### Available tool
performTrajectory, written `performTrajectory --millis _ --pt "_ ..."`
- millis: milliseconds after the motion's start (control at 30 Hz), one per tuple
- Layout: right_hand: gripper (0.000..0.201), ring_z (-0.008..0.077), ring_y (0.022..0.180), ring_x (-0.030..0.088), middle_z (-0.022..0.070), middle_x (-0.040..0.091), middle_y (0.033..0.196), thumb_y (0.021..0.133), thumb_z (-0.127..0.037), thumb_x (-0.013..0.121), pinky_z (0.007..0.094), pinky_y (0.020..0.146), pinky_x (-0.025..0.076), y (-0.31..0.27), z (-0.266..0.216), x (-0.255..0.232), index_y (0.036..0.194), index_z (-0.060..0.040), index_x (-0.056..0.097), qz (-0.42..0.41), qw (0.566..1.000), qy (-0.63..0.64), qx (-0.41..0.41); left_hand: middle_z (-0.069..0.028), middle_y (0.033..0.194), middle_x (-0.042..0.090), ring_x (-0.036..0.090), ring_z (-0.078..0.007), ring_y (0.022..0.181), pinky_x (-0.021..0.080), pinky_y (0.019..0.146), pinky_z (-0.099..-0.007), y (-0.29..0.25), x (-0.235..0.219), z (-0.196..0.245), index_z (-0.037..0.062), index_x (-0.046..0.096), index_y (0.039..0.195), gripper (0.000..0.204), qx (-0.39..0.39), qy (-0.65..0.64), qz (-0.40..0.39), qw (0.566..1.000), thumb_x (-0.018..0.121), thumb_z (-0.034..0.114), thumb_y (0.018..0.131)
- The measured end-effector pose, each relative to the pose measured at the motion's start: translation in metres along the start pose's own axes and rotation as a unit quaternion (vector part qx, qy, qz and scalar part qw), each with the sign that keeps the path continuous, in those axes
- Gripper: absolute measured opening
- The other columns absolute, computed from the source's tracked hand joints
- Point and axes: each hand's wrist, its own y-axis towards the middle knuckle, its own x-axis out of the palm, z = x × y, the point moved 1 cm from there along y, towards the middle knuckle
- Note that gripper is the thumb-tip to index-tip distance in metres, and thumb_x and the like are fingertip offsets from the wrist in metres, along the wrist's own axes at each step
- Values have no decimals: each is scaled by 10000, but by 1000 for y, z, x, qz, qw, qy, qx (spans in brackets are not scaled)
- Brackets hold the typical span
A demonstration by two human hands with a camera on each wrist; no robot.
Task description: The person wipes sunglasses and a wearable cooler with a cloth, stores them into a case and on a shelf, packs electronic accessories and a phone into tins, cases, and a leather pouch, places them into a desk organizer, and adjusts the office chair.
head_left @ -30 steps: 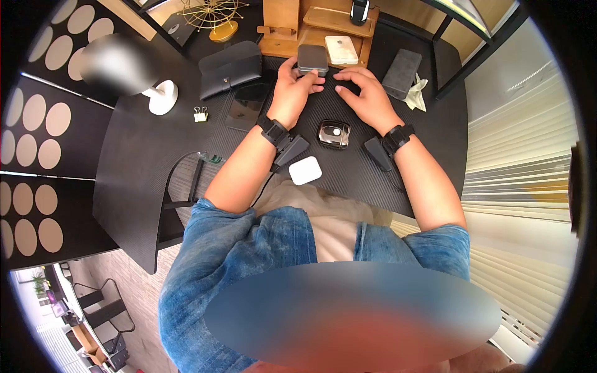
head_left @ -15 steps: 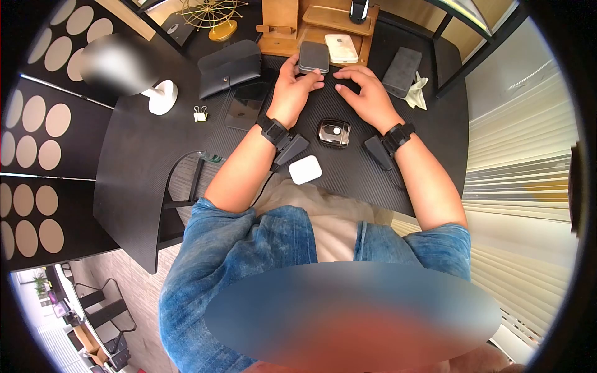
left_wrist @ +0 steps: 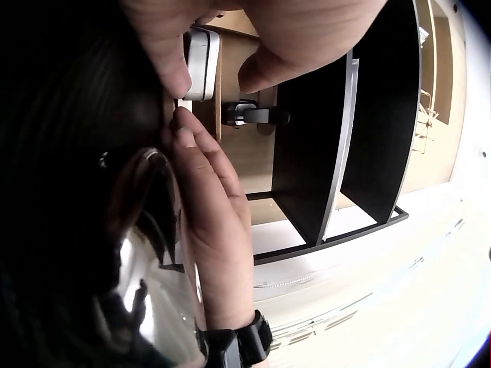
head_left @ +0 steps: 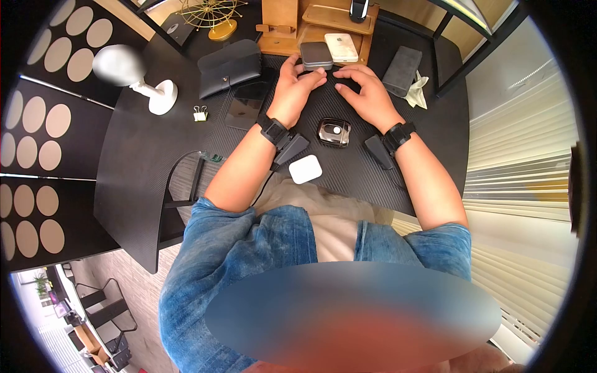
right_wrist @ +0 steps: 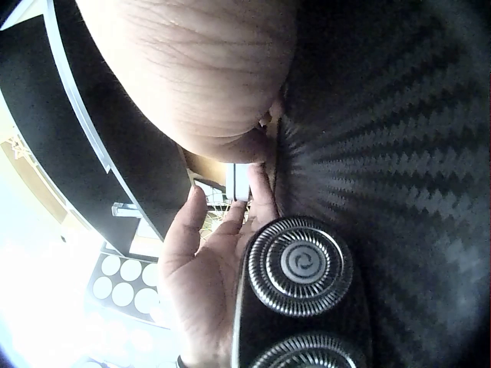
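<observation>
A small metal tin (head_left: 316, 55) with a dark lid stands at the far side of the desk, against the wooden stand. My left hand (head_left: 295, 92) is right beside it, index finger along its left side and thumb tip near its front edge. In the left wrist view the tin's silver side (left_wrist: 201, 65) shows between loosely spread fingers. To the right, my right hand (head_left: 367, 96) rests near the desk with relaxed fingers, holding nothing. Between the wrists lies an electric shaver (head_left: 334, 133); its round heads (right_wrist: 301, 264) show in the right wrist view.
A white rounded case (head_left: 305, 169) lies near the front edge. Leftward are a black pouch (head_left: 230, 68), a dark glossy slab (head_left: 245, 109), a binder clip (head_left: 199, 113) and a white lamp (head_left: 163, 96). A white phone-like block (head_left: 341, 47) leans by the wooden stand (head_left: 278, 43); rightward lies a dark grey box (head_left: 402, 70).
The tin has shifted slightly to the right and away, and its lid tilts differently. My left thumb has come off its front face. The right hand has stayed in place.
</observation>
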Motion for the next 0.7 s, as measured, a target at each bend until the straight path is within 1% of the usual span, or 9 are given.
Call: performTrajectory --millis 33,167,233,267,333,367,433,533,700 --pt "267 294 1140 579 119 636 1153 850 -177 691 377 983 453 0 0 0 1089 -57 694 -1 1000 -1 0 -223 1244 519 596 -283 1119 507 986 -378 -1 0 0 -119 119 1456 748 4 -2 22 1000 620 50 926" --pt "268 294 1137 580 119 637 1148 850 -177 693 379 980 455 0 -1 0 1089 -56 694 -1 1000 0 2 -248 1269 493 593 -296 1121 502 993 -378 1 -1 -1 -123 58 1458 797 9 2 29 1000 624 47 922" --pt "267 295 1135 581 119 636 1146 850 -178 694 379 979 456 0 1 1 1087 -54 693 1 1000 2 0 -233 1265 505 585 -284 1135 496 996 -374 1 -1 -2 -120 106 1451 755 10 11 38 999 621 48 924" --pt "267 295 1135 581 119 636 1146 850 -178 694 379 979 456 0 1 1 1087 -54 693 1 1000 2 0 -233 1265 505 585 -284 1135 496 996 -374 1 -1 -2 -120 106 1451 755 10 11 38 999 621 48 924" --pt "266 296 1134 581 119 637 1143 850 -178 693 379 978 456 0 0 0 1085 -53 693 -2 1000 4 2 -211 1266 517 577 -266 1149 493 995 -370 1 -1 -1 -115 177 1436 693 10 13 17 1000 618 47 926" --pt "266 296 1134 581 119 637 1143 850 -178 693 379 978 456 0 1 0 1085 -53 693 -2 1000 4 2 -211 1266 517 577 -266 1149 493 995 -370 1 -2 -1 -115 177 1436 693 10 13 17 1000 618 47 926" --pt "265 296 1132 582 118 639 1140 850 -178 693 378 977 457 0 1 0 1083 -52 693 1 1000 0 -3 -185 1267 528 572 -251 1158 488 997 -366 1 -2 -1 -95 267 1412 616 10 5 1 1000 619 54 929" --pt "265 294 1131 582 116 641 1140 849 -178 693 376 973 458 0 0 0 1083 -53 693 1 1000 -3 -6 -172 1271 531 568 -243 1166 483 1003 -365 0 -1 1 -74 314 1400 571 4 -2 -13 1000 614 60 932" --pt "263 291 1128 583 113 641 1138 850 -174 690 375 968 459 0 2 1 1083 -52 693 5 1000 -3 -9 -153 1285 522 551 -234 1194 468 1022 -364 0 0 4 -56 332 1399 554 5 -4 -44 999 607 68 935"
